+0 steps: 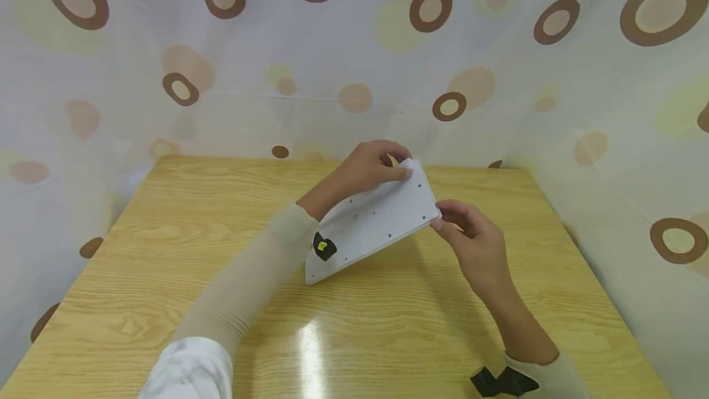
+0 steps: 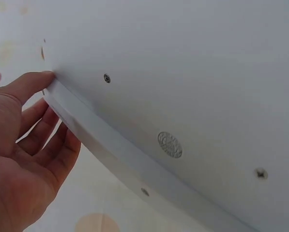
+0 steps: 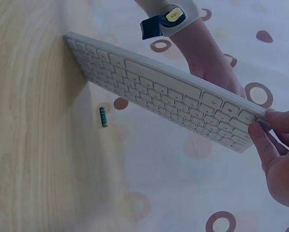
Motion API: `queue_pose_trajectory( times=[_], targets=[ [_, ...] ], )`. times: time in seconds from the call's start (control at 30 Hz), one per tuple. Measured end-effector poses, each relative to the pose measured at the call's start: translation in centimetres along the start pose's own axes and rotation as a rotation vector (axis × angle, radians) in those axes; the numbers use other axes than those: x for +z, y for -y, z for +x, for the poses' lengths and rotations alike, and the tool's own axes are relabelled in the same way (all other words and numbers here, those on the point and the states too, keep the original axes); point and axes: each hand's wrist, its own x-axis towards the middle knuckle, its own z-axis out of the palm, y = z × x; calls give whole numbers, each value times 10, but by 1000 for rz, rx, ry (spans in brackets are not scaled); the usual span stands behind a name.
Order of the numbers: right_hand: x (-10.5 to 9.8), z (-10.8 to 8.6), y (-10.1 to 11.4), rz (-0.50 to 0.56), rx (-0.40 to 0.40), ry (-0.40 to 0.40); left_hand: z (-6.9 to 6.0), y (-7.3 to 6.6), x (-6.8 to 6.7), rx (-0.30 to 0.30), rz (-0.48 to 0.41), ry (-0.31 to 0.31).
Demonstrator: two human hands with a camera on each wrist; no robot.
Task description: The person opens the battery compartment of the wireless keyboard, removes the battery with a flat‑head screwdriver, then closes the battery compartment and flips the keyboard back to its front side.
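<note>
A white keyboard (image 1: 382, 220) is tilted up over the table, its plain underside with small screws facing the head camera. In the right wrist view its keys (image 3: 163, 94) show. My left hand (image 1: 368, 168) pinches the far edge near the raised end, thumb on the underside, as the left wrist view also shows. With thumb and fingers my right hand (image 1: 476, 245) grips the near right corner. The keyboard's lower left end is at or near the tabletop; whether it touches I cannot tell. A small green battery (image 3: 103, 117) lies on the table beyond the keyboard, hidden in the head view.
The wooden table (image 1: 166, 251) has a bright glare patch near the front. A patterned curtain (image 1: 354, 48) with brown rings hangs behind it and along both sides. Black wrist mounts (image 1: 324, 246) sit on both sleeves.
</note>
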Motion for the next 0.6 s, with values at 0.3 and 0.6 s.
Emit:
queue_pose_trajectory(
  times=[0.3,0.6],
  targets=[
    [5,14,31,93,-226,-42,-5,-15,-22,123,-61,-105],
    [17,25,53,177,-373,-43,-15,-21,-32,164,-149,-196]
  ],
)
